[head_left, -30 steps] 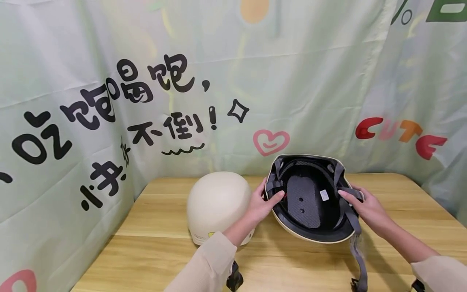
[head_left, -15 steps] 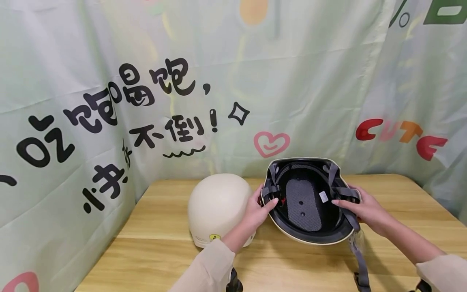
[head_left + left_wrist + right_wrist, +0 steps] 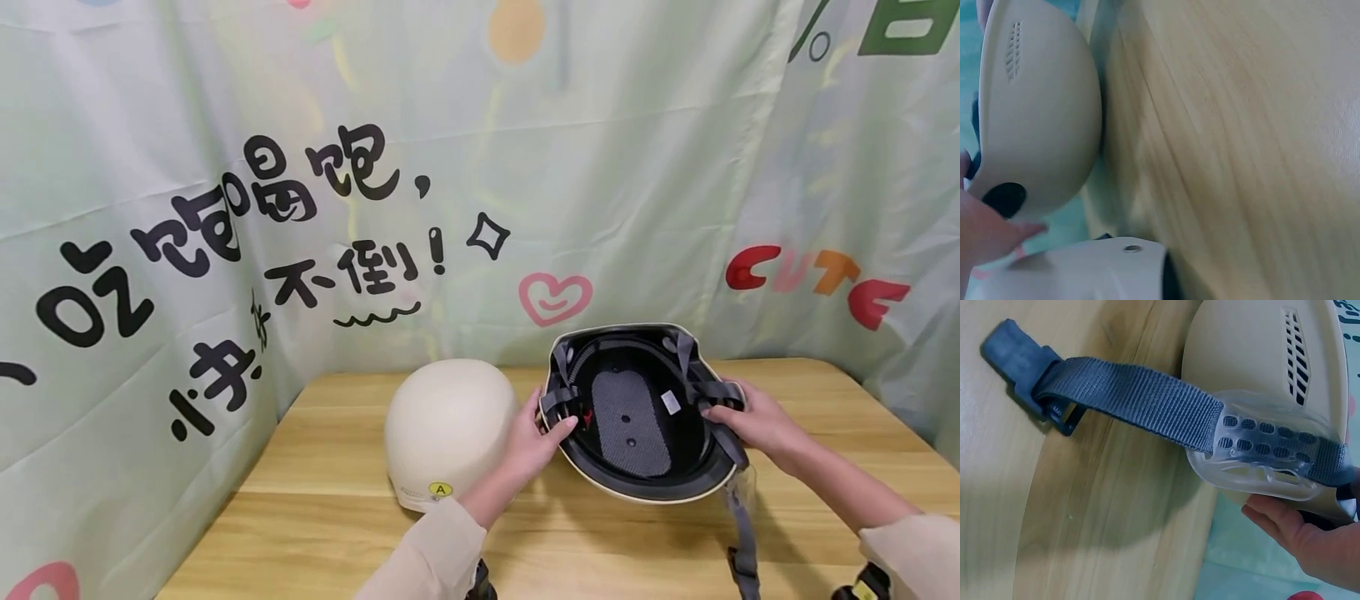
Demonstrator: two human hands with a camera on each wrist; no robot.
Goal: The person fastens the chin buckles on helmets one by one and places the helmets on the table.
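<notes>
A cream helmet (image 3: 630,425) is held bottom-side toward me, so its black lining and grey padding show in the head view. My left hand (image 3: 536,437) grips its left rim, thumb on the inside edge. On the opposite rim my right hand (image 3: 757,421) holds on, thumb over the grey straps. A chin strap (image 3: 1135,397) with a clear perforated chin guard (image 3: 1266,444) and a dark buckle (image 3: 1019,365) dangles from the right side. Left of it, a second cream helmet (image 3: 446,425) sits dome-up on the table, partly behind my left forearm.
The wooden table (image 3: 300,500) runs back to a pale green printed curtain (image 3: 637,167). The second helmet bears a yellow "A" sticker (image 3: 440,489) and stands right beside my left hand. Dark wrist gear (image 3: 862,583) shows below the right sleeve.
The held helmet shifts slightly down and tilts a little, with both hands keeping their grip. The right thumb moves over the strap. The head view drifts slightly upward.
</notes>
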